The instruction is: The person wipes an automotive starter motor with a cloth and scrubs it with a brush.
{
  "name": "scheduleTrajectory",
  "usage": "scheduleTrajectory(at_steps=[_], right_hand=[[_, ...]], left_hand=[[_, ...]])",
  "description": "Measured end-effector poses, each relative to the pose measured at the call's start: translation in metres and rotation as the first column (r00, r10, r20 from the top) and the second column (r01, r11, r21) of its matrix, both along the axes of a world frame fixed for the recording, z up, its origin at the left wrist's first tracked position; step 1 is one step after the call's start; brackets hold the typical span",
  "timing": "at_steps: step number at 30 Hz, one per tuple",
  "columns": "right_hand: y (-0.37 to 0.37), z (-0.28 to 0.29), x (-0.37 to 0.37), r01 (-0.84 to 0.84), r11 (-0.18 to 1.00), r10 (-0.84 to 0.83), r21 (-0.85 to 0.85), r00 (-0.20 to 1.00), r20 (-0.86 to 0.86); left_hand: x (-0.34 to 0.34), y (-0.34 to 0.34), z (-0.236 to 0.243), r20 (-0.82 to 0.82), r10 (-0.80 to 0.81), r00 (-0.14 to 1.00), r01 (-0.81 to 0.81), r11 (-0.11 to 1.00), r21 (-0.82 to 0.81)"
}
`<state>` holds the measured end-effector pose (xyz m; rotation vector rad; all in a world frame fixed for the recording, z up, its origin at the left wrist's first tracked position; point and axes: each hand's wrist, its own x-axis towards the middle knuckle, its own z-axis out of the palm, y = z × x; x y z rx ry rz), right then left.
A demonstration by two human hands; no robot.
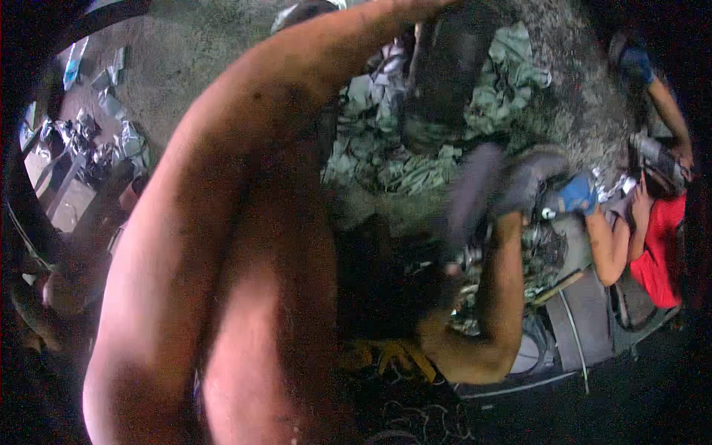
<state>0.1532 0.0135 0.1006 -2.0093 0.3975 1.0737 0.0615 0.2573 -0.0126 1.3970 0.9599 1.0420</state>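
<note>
My left arm, large and blurred, sweeps from the lower left to the top edge, where its hand runs out of the picture. Just below that wrist stands a dark, smeared, upright object (443,81); its kind is unclear. Right of centre, a bent forearm that appears to be mine reaches up to my right hand (528,174), which seems to wear a dark grey glove. Motion smears its fingers. Beside it is a blurred purple-grey shape (473,189), and whether the hand touches it I cannot tell. Crumpled pale green-grey scraps (508,70) surround the dark object.
On the right, a co-worker's blue-gloved hand (575,196) is near small shiny metal parts (612,182); a red garment (662,248) shows behind. Another blue glove (636,63) is farther up. Silvery scraps (81,141) lie at left. Grey panels (578,319) are at lower right.
</note>
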Motion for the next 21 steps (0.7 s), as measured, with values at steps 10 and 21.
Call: scheduleTrajectory(at_steps=[10,21], right_hand=[[-0.039,0.022,0.04,0.002,0.993,0.012,-0.114,0.992,0.122],[-0.011,0.007,0.012,-0.115,0.991,0.121,-0.072,0.988,0.091]], left_hand=[[0.062,-0.042,0.013,0.027,-0.093,0.995,0.095,0.991,-0.094],[0.029,-0.008,-0.009,-0.17,0.078,0.982,-0.049,0.985,0.166]])
